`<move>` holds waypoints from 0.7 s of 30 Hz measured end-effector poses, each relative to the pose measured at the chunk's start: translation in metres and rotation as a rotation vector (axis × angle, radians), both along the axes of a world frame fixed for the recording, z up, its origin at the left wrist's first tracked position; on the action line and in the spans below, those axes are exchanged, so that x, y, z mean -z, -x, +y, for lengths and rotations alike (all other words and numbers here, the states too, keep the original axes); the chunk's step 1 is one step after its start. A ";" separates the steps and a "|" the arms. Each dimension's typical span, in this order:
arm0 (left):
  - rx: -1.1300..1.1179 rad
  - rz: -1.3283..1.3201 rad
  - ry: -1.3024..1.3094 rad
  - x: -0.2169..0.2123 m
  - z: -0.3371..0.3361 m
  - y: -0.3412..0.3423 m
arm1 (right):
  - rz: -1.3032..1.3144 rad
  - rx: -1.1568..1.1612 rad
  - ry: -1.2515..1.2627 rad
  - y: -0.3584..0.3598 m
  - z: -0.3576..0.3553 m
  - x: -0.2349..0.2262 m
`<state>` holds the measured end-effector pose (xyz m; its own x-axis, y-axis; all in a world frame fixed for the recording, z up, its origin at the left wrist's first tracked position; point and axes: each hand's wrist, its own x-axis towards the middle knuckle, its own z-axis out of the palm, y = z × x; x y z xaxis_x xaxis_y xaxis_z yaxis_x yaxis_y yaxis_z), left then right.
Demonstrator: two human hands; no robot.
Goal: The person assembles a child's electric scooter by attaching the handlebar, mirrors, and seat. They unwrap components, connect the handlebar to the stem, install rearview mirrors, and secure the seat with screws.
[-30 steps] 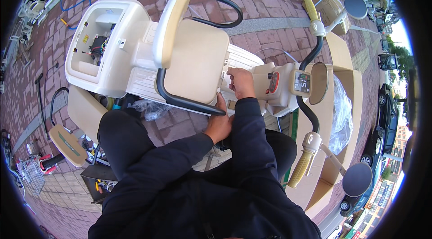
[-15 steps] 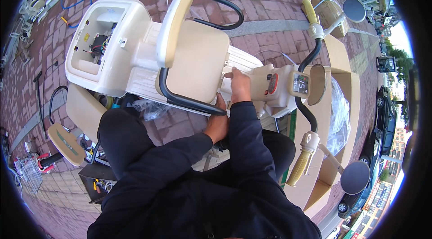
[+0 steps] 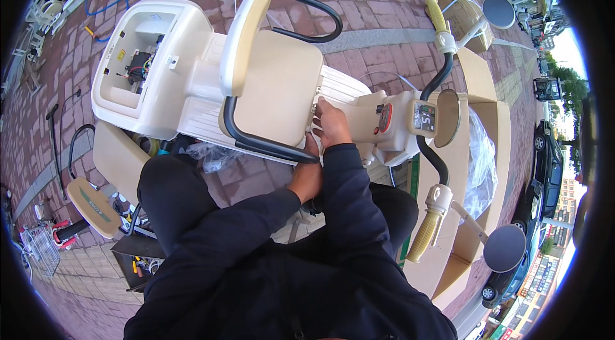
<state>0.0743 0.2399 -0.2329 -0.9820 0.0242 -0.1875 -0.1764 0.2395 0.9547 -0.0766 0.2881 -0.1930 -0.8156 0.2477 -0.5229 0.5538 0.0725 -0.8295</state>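
A cream and white electric scooter stands in front of me, its beige seat [image 3: 275, 87] flanked by black armrests [image 3: 269, 146]. My right hand [image 3: 333, 125] is at the seat's front edge, fingers bent in against a small metal hinge [image 3: 315, 108] there. Whether they pinch some small part is too small to tell. Just below it, my left hand [image 3: 307, 170] reaches up beside the tip of the near armrest. Its thumb shows against the seat's edge; the other fingers are hidden. Right of my hands is the steering column with a lit display [image 3: 424, 116].
Handlebars with yellowish grips [image 3: 424, 237] and round mirrors [image 3: 504, 248] stick out at right. Behind them lies an open cardboard box [image 3: 493, 212] with clear plastic wrap [image 3: 480, 160]. At left are the open rear housing [image 3: 144, 64], a loose beige panel [image 3: 118, 154] and a dark toolbox [image 3: 136, 260].
My right hand has drawn slightly down and left along the seat's front edge, and its pointing finger has bent in. The left hand stays nearly in place.
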 end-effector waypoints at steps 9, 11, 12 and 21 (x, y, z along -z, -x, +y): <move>-0.007 0.024 -0.073 -0.002 -0.002 0.000 | -0.014 -0.018 0.125 0.001 0.001 0.009; 0.022 -0.007 -0.042 -0.004 -0.004 0.000 | -0.020 -0.108 -0.033 -0.001 0.000 0.012; -0.005 0.023 -0.037 -0.005 -0.005 -0.001 | 0.063 -0.006 -0.002 -0.002 0.001 0.013; -0.006 0.042 0.052 -0.016 -0.005 0.003 | 0.006 -0.045 0.044 -0.002 -0.001 0.001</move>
<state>0.0710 0.2348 -0.2173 -0.9891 0.0093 -0.1472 -0.1383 0.2881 0.9476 -0.0741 0.2872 -0.1935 -0.8289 0.1871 -0.5272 0.5454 0.0606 -0.8360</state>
